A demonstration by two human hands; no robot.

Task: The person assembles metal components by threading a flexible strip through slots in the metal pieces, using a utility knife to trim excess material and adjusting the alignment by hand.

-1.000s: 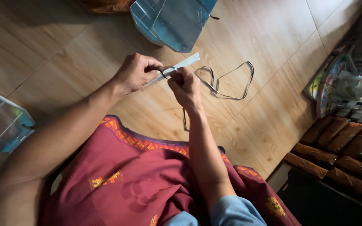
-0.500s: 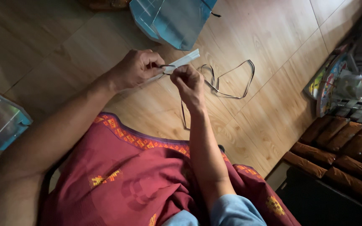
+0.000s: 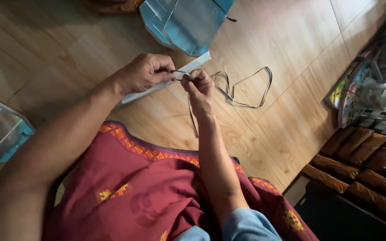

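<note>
Two hands meet above the wooden floor, past a red patterned cloth. The left hand is curled shut around a pale flat strip; the right hand pinches a thin dark cord at that strip's end. One cord loops loosely on bare floorboards to the right. Beyond lies one blue-edged clear bag.
</note>
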